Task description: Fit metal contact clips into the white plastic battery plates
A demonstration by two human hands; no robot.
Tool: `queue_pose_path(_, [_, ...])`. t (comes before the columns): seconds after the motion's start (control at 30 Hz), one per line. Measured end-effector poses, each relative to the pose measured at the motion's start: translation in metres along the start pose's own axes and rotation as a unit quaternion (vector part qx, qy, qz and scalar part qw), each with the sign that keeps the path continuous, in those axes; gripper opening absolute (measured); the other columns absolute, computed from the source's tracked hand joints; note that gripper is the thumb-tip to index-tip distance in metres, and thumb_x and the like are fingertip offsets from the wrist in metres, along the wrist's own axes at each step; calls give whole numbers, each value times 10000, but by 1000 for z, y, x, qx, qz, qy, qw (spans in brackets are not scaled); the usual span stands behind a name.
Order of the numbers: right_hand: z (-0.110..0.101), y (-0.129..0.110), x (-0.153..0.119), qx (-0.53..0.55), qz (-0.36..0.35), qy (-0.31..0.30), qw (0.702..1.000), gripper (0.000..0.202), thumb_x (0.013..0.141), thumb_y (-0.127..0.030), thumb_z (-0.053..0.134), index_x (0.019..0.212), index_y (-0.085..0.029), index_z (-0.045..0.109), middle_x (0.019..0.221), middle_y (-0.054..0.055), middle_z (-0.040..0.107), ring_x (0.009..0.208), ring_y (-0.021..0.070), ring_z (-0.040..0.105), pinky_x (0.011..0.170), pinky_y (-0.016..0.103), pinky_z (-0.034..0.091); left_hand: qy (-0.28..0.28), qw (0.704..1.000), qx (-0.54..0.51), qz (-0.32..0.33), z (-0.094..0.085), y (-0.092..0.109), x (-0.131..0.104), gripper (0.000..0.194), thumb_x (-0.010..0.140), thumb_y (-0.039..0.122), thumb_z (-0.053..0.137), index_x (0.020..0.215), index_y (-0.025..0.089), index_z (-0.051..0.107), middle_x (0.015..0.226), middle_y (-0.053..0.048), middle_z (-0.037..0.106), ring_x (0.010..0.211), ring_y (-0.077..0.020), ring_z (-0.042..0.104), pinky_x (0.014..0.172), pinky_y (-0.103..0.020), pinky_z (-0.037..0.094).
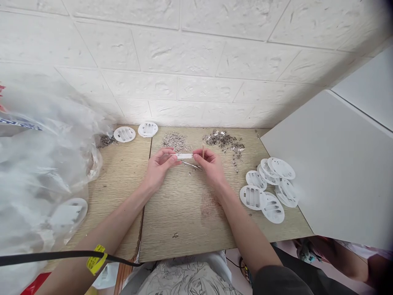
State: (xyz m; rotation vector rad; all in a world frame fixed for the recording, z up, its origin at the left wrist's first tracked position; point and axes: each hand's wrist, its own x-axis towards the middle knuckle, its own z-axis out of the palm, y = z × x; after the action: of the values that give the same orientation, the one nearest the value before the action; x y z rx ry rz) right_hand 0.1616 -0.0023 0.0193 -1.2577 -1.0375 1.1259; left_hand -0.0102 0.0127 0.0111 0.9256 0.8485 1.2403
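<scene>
Between my two hands a white plastic battery holder (pixel 184 156) is held nearly edge-on above the table, its ends hidden by my fingers. My left hand (pixel 160 166) pinches its left end between thumb and fingers. The right end is in the grip of my right hand (pixel 212 166). Below the holder, a thin metal tool (pixel 190 164), perhaps tweezers, runs towards my right palm. Something slim and tan (pixel 203 151) sticks up by the right fingers. Just behind my hands lie a pile of small silvery springs or clips (pixel 175 141) and a pile of flat metal contacts (pixel 222 139).
Several round white battery holders (pixel 252 197) are heaped at the right, beside a grey-white panel (pixel 319 164). Two more holders (pixel 124 134) lie at the back left. A large clear plastic bag (pixel 46 164) fills the left side. One metal piece (pixel 175 235) lies near the front edge.
</scene>
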Motion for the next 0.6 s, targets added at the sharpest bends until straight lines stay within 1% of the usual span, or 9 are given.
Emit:
queue_pose_path(0.07, [0, 0, 1, 23, 2, 9, 1000, 278, 647, -410, 716, 816, -195, 670, 684, -13, 571, 603, 105, 445, 570, 251, 370, -10, 1000, 1, -28, 1, 0, -1, 284, 653, 342, 799, 790, 155, 635, 1064, -50, 619, 820, -137, 614, 691, -295, 579])
queue_pose_path(0.17, [-1, 0, 1, 56, 8, 20, 998, 297, 620, -407, 734, 817, -198, 658, 667, -19, 557, 569, 94, 414, 538, 245, 350, -39, 998, 8, -53, 1, -1, -2, 324, 712, 424, 742, 801, 149, 598, 843, -33, 639, 655, -124, 607, 556, -278, 546])
queue_pose_path(0.23, [-1, 0, 1, 68, 8, 21, 997, 290, 617, -396, 744, 811, -199, 656, 656, -24, 546, 557, 89, 401, 534, 244, 344, -49, 997, 13, -63, 1, -2, -2, 344, 746, 464, 700, 798, 148, 574, 770, -28, 638, 591, -129, 608, 509, -278, 522])
queue_pose_path(0.3, [0, 0, 0, 69, 3, 16, 997, 265, 628, -378, 747, 803, -197, 662, 662, -26, 549, 561, 87, 405, 546, 245, 350, -55, 996, 18, -66, 1, -3, -1, 352, 763, 478, 678, 777, 149, 554, 763, -40, 655, 588, -146, 623, 491, -280, 510])
queue_pose_path(0.43, [3, 1, -2, 23, -12, 9, 1000, 223, 666, -361, 722, 796, -186, 676, 687, -15, 576, 606, 101, 450, 584, 252, 377, -62, 996, 25, -57, 1, -4, -1, 334, 756, 445, 693, 748, 148, 541, 817, -64, 687, 696, -178, 660, 544, -287, 536])
queue_pose_path(0.5, [4, 2, -3, 10, -19, 4, 1000, 215, 681, -361, 709, 795, -182, 679, 703, -5, 594, 639, 114, 485, 613, 260, 402, -60, 996, 24, -54, 1, -4, -1, 319, 747, 429, 705, 791, 141, 575, 861, -71, 695, 744, -187, 666, 598, -304, 557])
queue_pose_path(0.6, [4, 4, -2, 13, -16, -7, 1000, 223, 684, -370, 710, 798, -181, 685, 728, 7, 617, 672, 129, 523, 649, 274, 434, -55, 997, 14, -59, 1, -3, 0, 331, 728, 400, 725, 915, 145, 625, 935, -80, 706, 831, -212, 669, 695, -348, 567])
